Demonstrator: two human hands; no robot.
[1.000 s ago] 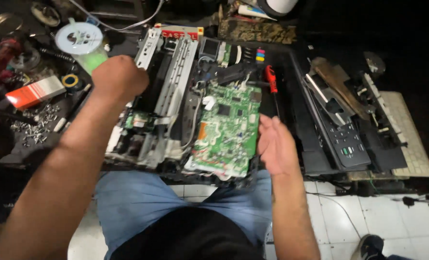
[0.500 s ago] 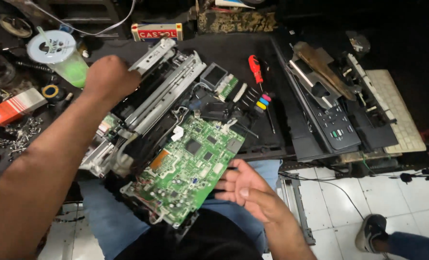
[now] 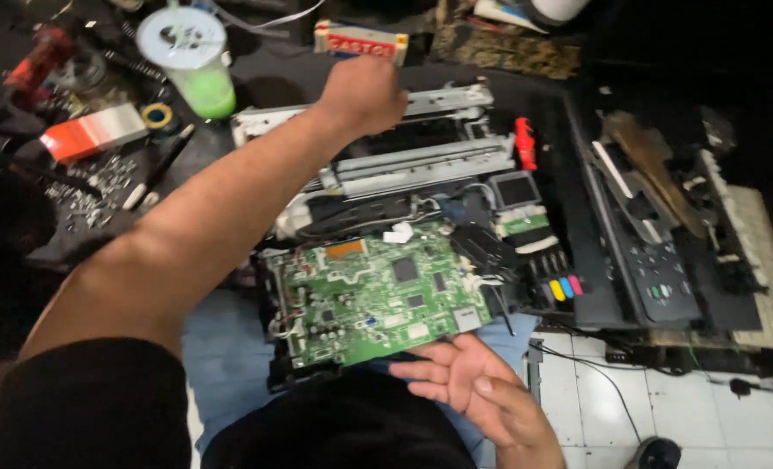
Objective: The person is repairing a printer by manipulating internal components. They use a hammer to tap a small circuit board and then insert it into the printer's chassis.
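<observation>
Both hands on a stripped printer chassis (image 3: 421, 174) resting partly on the person's lap and partly on the dark worktop (image 3: 256, 78). Left hand (image 3: 362, 94) reaches far forward, fingers curled closed over the grey metal rail (image 3: 456, 97) at the chassis's far edge; grip looks firm, though the fingertips are hidden behind the knuckles. Right hand (image 3: 471, 382) lies near the body, palm up, fingers open and loosely spread, fingertips tucked just under the near edge of the green circuit board (image 3: 378, 300). Not gripping; supporting from below at most.

Key relation: the board sits between the two hands, its long axis running left to right, tilted slightly up toward the right. Right hand is much the nearer, touching or nearly touching the board's near right edge. Left hand is well apart from it, beyond the rails and the black cable bundle (image 3: 378, 213).

Around it: row of coloured ink cartridges (image 3: 562, 287) just right of the board, red-handled tool (image 3: 524, 143) by the rail ends, detached black control panel (image 3: 655, 278) further right. Left of the chassis: green-filled cup with white lid (image 3: 191, 56), small tape roll (image 3: 155, 115), scattered screws (image 3: 91, 195). White tiled floor (image 3: 716, 417) shows lower right.
</observation>
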